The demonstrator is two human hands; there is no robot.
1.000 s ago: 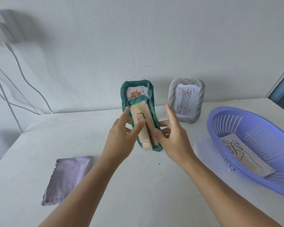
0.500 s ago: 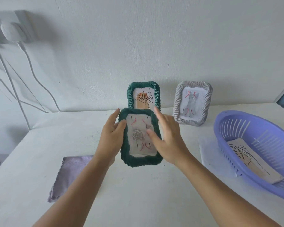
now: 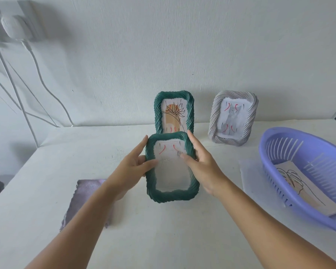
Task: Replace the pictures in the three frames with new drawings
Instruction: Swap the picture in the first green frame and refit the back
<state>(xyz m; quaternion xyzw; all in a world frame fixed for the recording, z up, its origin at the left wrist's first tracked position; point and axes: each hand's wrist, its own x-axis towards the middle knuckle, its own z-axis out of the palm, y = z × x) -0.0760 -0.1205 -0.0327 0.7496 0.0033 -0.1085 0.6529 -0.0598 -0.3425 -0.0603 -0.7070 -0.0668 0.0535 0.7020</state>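
White tabletop (image 3: 163, 239) and white wall lie ahead of me. Above the table, in front of the standing frames, I hold the dark green frame (image 3: 171, 167) face up: my left hand (image 3: 132, 167) grips its left edge, my right hand (image 3: 200, 164) its right edge, thumbs lying on the glass. To do this well I should, I judge, keep both grips even and the frame level while I check the picture. Three frames in all: this one, a second green frame (image 3: 174, 113) and a grey frame (image 3: 233, 118) standing by the wall. One purple basket (image 3: 279, 144) holds one drawing (image 3: 303, 183); one purple cloth (image 3: 85, 199) lies left.
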